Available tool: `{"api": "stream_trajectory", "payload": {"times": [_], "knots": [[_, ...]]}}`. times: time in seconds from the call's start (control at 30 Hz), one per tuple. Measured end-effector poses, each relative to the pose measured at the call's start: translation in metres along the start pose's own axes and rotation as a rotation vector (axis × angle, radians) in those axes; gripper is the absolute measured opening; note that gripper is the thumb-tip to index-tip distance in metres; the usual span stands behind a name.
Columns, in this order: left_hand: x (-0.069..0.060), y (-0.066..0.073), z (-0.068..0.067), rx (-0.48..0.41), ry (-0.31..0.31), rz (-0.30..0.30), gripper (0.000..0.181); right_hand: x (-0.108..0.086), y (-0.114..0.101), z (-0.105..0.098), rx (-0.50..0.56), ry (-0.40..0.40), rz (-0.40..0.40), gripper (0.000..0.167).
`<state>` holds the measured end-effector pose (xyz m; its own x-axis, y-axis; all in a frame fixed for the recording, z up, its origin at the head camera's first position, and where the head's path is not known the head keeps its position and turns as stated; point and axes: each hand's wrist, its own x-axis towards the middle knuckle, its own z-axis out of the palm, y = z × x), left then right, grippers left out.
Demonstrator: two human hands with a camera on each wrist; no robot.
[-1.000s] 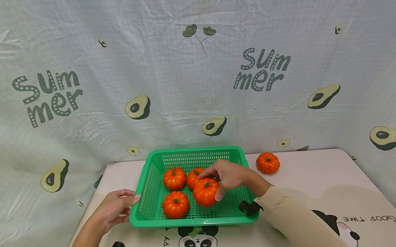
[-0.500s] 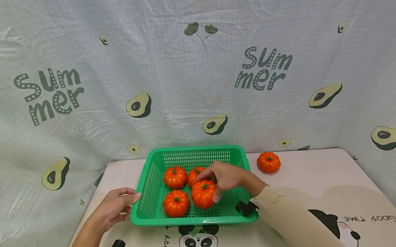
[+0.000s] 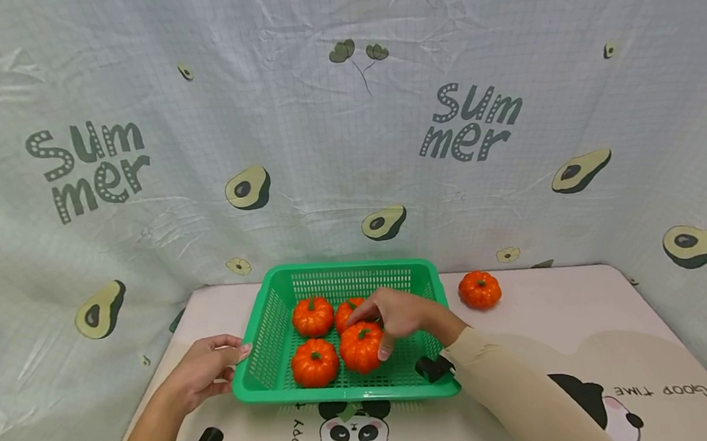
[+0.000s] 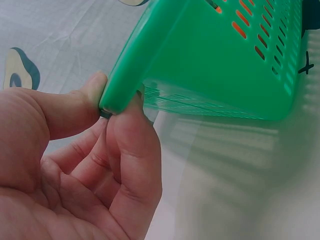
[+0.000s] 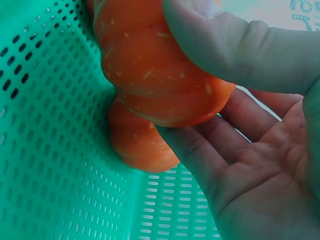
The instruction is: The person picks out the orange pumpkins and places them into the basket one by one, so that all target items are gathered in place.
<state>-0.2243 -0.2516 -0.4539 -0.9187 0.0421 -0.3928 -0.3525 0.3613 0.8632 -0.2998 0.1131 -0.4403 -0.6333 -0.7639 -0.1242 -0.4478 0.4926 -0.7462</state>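
A green plastic basket [image 3: 347, 397] with slotted walls stands on the table. My left hand [image 3: 203, 372] pinches its left rim between thumb and fingers, as the left wrist view shows close up at the basket rim [image 4: 132, 65]. Inside the basket, my right hand [image 3: 400, 313] grips a small orange pumpkin [image 3: 362, 350] with a green stem, thumb on one side and fingers on the other. In the right wrist view that pumpkin [image 5: 155, 65] is in front of another pumpkin [image 5: 140, 140]. Two more pumpkins sit at the left, one behind [image 3: 312, 317] and one in front [image 3: 315, 364].
Another orange pumpkin [image 3: 479, 290] lies on the table to the right of the basket. A printed tablecloth [image 3: 573, 312] with pandas and lettering covers the table. Behind it hangs a pale curtain [image 3: 314, 108] printed with avocados.
My right hand has moved slightly left and down with the pumpkin in its grip, closer to the front-left pumpkin. My left hand keeps its hold on the rim.
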Motion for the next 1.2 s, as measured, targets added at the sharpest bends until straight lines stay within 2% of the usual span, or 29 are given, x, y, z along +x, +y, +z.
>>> {"api": "stream_trajectory", "payload": {"times": [0.4, 0.67, 1.2], "knots": [[0.0, 0.0, 0.001, 0.0, 0.004, -0.006, 0.036, 0.009, 0.008, 0.003, 0.025, -0.032, 0.038, 0.071], [0.0, 0.0, 0.0, -0.004, 0.01, -0.007, 0.037, 0.012, 0.008, 0.007, 0.041, -0.107, 0.027, 0.071], [0.001, -0.001, 0.0, -0.006, 0.005, -0.01, 0.038, 0.013, 0.008, 0.012, 0.02, -0.182, 0.066, 0.072]]}}
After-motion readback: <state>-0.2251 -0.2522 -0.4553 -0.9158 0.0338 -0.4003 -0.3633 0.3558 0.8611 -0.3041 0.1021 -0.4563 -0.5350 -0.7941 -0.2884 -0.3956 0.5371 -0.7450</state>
